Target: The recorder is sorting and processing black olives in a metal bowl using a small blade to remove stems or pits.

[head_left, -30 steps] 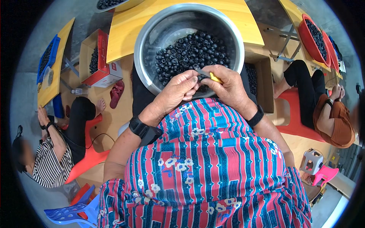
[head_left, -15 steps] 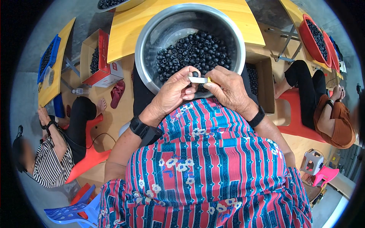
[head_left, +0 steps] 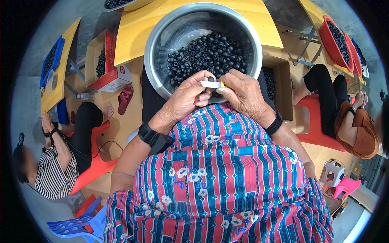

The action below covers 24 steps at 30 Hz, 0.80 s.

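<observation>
A wide metal bowl (head_left: 150, 60) sits in front of me, partly over my lap, with a heap of small black round parts (head_left: 208, 54) inside, many showing a hole. My left hand (head_left: 186, 95) is closed at the bowl's near rim, pinching one black round part (head_left: 210, 79) between thumb and fingers. In my right hand (head_left: 245, 95) is a small knife (head_left: 210, 84) with a pale flat blade and a bit of yellow handle showing. Its blade points left and lies against or just in front of the pinched part; contact is hard to tell.
Behind the bowl is a yellow wooden table (head_left: 131, 36). Cardboard boxes of black parts stand at left (head_left: 95, 60) and right (head_left: 283, 85). Co-workers sit on red chairs on both sides, near a blue tray (head_left: 51, 60) and a red basin (head_left: 336, 44).
Both hands keep almost the same place and grip. The knife blade and the pinched part have shifted only slightly; the blade tip reaches a touch farther left.
</observation>
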### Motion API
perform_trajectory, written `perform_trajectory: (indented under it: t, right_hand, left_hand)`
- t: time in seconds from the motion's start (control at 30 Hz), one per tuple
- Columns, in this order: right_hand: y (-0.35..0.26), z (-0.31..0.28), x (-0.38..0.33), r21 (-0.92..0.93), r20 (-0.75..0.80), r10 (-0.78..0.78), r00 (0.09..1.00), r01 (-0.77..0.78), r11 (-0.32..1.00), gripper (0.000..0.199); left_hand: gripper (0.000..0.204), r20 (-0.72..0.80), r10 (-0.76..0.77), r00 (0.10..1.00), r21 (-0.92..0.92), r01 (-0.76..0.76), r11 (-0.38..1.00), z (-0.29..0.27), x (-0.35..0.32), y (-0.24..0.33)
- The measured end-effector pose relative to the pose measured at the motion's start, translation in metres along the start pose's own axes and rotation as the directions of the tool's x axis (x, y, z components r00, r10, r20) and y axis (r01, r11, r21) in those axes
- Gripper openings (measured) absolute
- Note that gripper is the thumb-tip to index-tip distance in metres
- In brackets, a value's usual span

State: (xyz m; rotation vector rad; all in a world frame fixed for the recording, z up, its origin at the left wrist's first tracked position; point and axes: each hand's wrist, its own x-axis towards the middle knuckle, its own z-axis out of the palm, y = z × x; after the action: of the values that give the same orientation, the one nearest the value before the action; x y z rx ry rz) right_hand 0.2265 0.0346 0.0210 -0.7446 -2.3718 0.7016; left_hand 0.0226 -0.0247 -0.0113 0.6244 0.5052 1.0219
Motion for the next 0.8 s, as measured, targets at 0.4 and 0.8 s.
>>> perform_trajectory:
  t: [0.4, 0.8]
  right_hand:
    - [0.002, 0.002, 0.000, 0.000, -0.017, 0.013, 1.000, -0.013, 1.000, 0.023]
    - [0.008, 0.005, 0.002, 0.186, -0.064, 0.318, 0.946, -0.302, 0.935, 0.025]
  left_hand:
    - [0.023, 0.002, 0.001, 1.000, 0.003, -0.001, 1.000, 0.001, 0.001, -0.001]
    - [0.022, -0.003, 0.016, 1.000, 0.061, -0.016, 0.998, 0.003, 0.001, -0.002]
